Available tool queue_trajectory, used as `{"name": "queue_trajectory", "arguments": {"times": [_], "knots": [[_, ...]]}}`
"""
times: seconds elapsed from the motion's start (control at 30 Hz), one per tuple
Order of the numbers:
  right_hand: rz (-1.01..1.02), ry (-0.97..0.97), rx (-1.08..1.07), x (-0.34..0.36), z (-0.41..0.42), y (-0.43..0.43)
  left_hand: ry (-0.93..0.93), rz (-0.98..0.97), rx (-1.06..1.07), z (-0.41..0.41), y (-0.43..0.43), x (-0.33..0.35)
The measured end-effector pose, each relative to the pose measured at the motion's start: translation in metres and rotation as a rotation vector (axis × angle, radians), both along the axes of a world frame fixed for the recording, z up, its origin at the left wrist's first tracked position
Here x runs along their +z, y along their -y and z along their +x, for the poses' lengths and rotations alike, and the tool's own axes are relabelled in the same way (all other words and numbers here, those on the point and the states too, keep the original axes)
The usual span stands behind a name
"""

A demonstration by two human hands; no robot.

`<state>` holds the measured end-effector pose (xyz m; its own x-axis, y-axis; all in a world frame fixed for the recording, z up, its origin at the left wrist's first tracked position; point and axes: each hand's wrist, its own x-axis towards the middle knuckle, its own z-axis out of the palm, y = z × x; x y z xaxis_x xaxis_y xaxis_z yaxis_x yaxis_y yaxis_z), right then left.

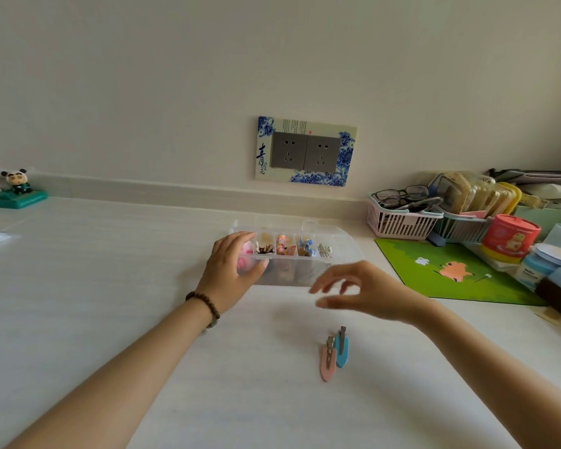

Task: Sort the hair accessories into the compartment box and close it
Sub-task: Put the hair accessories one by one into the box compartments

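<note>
A clear plastic compartment box (340,244) lies on the white table near the wall, its compartments holding several small colourful hair accessories. My left hand (230,270) grips the box's left end, thumb on the front edge and fingers over the top. My right hand (366,291) hovers just in front of the box's right half, fingers apart and holding nothing. A pink hair clip (327,362) and a blue hair clip (342,350) lie side by side on the table, below my right hand.
A green mat (450,270) lies right of the box. Behind it stand a pink basket (402,222) with glasses, a red tin (509,238) and other clutter. A panda figure (17,184) sits at the far left. A socket plate (305,152) is on the wall.
</note>
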<state>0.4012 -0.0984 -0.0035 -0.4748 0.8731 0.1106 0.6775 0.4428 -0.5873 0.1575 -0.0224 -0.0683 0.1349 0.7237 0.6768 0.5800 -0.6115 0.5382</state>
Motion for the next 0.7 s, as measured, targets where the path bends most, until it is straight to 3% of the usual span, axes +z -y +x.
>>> {"name": "queue_trajectory", "arguments": {"times": [0.13,0.37,0.7], "knots": [[-0.099,0.122,-0.019,-0.020,0.025,0.017,-0.035,0.027,0.010,0.000,-0.001,-0.001],[-0.018,-0.004,-0.015,-0.039,0.027,0.032,-0.179,0.121,0.057,0.001,-0.001,-0.002],[-0.031,0.037,-0.062,-0.039,0.037,0.041,-0.202,0.150,0.069,0.001,-0.003,-0.004]]}}
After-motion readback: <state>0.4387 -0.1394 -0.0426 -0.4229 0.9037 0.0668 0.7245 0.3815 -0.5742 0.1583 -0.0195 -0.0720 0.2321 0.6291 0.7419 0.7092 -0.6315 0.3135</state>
